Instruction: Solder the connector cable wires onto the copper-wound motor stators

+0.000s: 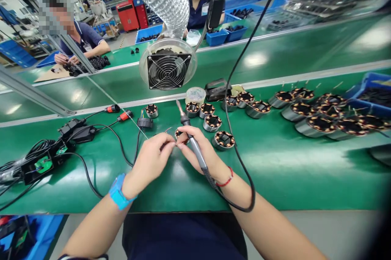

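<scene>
My right hand (pixel 203 146) is closed around the grey handle of a soldering iron (pixel 197 152), whose tip points up and away from me. My left hand (pixel 154 154) has its thumb and forefinger pinched together, meeting the right fingertips; what lies between them is too small to make out. Just beyond the fingers sits a motor stator (pixel 179 133) with copper windings, partly hidden by my right hand. Fine wire ends show beside it. A thin pale strand (pixel 122 107) runs down to the back of my left hand. A black round cap with a cable (pixel 144 123) lies further left.
Several wound stators (pixel 224 140) stand ahead and to the right. A fan (pixel 169 71) on a foil duct hangs in front. Black cabled housings (pixel 45 162) lie left. The iron's cord (pixel 244 158) loops over my right forearm. Two people sit across the bench.
</scene>
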`<state>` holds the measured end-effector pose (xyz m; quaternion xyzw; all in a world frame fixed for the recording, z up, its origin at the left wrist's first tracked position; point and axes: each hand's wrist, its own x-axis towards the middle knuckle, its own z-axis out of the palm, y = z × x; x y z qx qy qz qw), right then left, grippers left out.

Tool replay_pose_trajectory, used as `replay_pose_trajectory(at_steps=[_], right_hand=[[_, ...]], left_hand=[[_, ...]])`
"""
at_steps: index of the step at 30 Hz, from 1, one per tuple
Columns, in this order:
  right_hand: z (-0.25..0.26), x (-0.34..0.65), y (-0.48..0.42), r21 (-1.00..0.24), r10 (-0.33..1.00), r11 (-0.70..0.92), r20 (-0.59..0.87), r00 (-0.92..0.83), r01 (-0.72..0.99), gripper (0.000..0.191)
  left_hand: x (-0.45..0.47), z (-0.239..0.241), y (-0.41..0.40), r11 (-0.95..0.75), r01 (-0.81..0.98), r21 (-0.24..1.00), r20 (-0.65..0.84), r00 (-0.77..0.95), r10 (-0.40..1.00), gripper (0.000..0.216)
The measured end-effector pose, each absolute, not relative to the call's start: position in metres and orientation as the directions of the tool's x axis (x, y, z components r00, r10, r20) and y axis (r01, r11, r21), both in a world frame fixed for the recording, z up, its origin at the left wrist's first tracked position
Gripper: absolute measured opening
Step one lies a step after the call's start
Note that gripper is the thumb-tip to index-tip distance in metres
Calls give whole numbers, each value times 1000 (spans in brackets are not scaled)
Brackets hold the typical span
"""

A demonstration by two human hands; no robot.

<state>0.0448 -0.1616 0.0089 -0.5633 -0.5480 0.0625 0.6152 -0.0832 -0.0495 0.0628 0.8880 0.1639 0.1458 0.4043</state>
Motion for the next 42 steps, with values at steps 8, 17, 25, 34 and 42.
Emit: replay_pose_trajectory(at_steps=[8,17,25,34,42], right_hand=[[1,45,-152,-772,637,275,593,493,573,43],[0,34,-134,-683,650,132,606,457,718,54],[-3,36,-127,-784,637,173,550,540,596,44],[-5,36,-131,-809,628,259,556,545,527,42],[-7,33,-130,-879,582,314,477,659,360,36]], left_hand=[[-83,45,-6,-287,173,942,10,840,542,12],[-75,12,-7,-290,134,948,107,722,684,10],[-76,13,-9,-495,65,867,281,755,592,12],[-74,5,-20,-618,65,783,339,790,512,12],[-72,4,-29,-743,87,664,413,785,461,12]])
